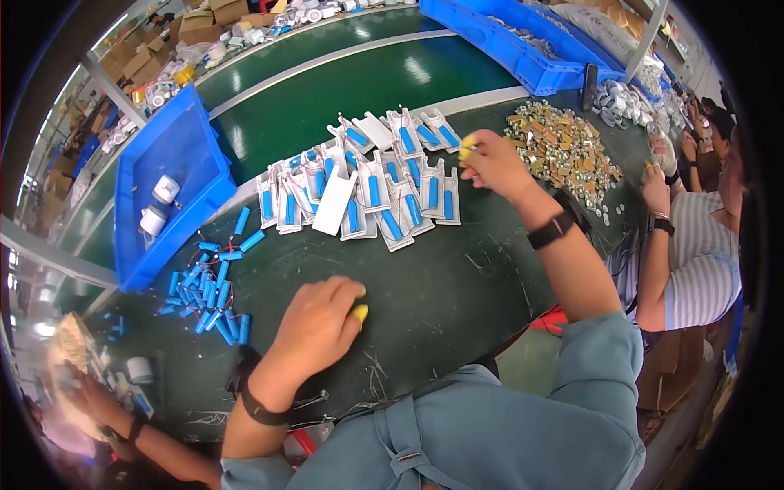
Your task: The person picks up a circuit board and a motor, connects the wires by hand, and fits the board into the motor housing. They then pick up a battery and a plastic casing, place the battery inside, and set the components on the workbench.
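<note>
My left hand (318, 322) hovers over the near middle of the dark green table. Its fingers are curled, and the yellow-covered thumb tip and fingertip stand slightly apart with nothing visible between them. Beyond it lies a cluster of white plastic casings (331, 202), several with a blue cylindrical battery (374, 191) inside. At the right end of this cluster is my right hand (500, 166), its fingers pinched together, also with yellow finger covers. Whatever it pinches is too small to make out. Loose blue batteries with thin wires (214, 290) form a heap left of my left hand.
A heap of small circuit boards (563, 147) lies beyond my right hand. The tilted blue bin (175, 212) at left holds two white parts. Another blue crate (523, 57) stands far right. Co-workers' arms (653, 245) show at right and lower left.
</note>
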Demonstrator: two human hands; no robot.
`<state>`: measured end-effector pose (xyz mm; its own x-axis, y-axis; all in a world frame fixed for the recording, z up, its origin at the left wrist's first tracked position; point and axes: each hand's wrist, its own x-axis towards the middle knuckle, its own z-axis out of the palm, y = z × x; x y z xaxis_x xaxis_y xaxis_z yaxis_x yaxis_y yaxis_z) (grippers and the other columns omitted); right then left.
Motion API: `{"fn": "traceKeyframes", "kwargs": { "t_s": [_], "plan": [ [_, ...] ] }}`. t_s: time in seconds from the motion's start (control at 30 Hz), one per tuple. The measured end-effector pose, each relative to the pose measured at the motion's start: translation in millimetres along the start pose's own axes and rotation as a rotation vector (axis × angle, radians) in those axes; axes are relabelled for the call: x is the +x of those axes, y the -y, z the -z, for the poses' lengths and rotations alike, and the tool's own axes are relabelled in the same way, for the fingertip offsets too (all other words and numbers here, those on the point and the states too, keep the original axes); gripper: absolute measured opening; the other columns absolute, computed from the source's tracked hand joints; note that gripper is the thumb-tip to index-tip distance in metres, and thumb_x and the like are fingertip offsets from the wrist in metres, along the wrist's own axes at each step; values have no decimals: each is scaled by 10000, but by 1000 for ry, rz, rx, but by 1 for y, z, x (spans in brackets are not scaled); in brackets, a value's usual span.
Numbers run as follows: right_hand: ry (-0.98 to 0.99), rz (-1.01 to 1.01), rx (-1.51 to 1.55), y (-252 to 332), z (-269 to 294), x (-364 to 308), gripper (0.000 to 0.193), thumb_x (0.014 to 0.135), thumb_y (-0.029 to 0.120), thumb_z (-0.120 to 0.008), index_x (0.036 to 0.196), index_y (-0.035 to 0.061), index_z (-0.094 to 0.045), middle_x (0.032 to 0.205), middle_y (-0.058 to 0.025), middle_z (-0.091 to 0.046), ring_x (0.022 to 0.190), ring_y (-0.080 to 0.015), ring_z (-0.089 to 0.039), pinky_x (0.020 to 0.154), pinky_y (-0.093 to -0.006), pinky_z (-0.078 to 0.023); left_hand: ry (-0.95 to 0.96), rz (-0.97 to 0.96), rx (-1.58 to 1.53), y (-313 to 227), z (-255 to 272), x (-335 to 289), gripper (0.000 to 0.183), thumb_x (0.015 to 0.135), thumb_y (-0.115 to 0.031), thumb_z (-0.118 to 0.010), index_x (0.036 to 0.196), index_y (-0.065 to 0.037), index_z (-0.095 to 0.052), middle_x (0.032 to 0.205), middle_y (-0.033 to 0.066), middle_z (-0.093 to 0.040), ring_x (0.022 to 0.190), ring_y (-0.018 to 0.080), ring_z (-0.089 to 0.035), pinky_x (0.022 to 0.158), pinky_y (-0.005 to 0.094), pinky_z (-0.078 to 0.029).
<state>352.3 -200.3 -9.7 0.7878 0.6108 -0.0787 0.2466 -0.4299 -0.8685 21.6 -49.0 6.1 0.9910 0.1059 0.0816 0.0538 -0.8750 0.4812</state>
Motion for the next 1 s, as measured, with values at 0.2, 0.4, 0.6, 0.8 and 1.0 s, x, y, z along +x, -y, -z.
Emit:
{"fn": "traceKeyframes", "kwargs": {
  "t_s": [0.2,0.4,0.6,0.8,1.0],
  "plan": [
    [-25,-165,432,-16,42,-76,293,931,121,-597,1183,-28,-580,996,-82,-678,815,-144,-690,668,-240,-550,-294,-114,-74,-14,-26,56,422,802,-87,-674,1209,-35,-575,1219,162,-569,1042,362,-574,921,441,-464],
    [297,-346,647,-28,15,-148,223,977,163,-572,1143,18,-603,967,-63,-681,792,-138,-678,672,-242,-557,-244,-33,-220,10,-56,80,405,873,-165,-671,1244,-19,-603,1256,183,-592,1129,356,-581,967,407,-471],
    [582,-395,764,-11,-56,-189,179,998,140,-528,1114,17,-588,994,-62,-644,839,-124,-656,702,-248,-542,-87,217,-593,15,-33,-5,222,897,-30,-651,1116,10,-655,1057,72,-683,887,110,-626,782,234,-494],
    [620,-231,576,-7,-91,-188,176,1014,122,-509,1151,18,-546,980,-46,-618,821,-83,-637,596,-212,-514,-126,432,-786,23,-33,-32,225,945,-10,-593,1168,2,-618,1046,25,-673,867,87,-616,762,231,-495],
    [527,-120,513,-11,-103,-201,175,986,73,-505,1141,0,-544,908,-41,-628,724,-80,-641,555,-227,-522,-200,351,-945,7,-46,57,305,951,-52,-585,1253,-15,-563,973,25,-656,809,85,-622,697,223,-491]
  ]
}}
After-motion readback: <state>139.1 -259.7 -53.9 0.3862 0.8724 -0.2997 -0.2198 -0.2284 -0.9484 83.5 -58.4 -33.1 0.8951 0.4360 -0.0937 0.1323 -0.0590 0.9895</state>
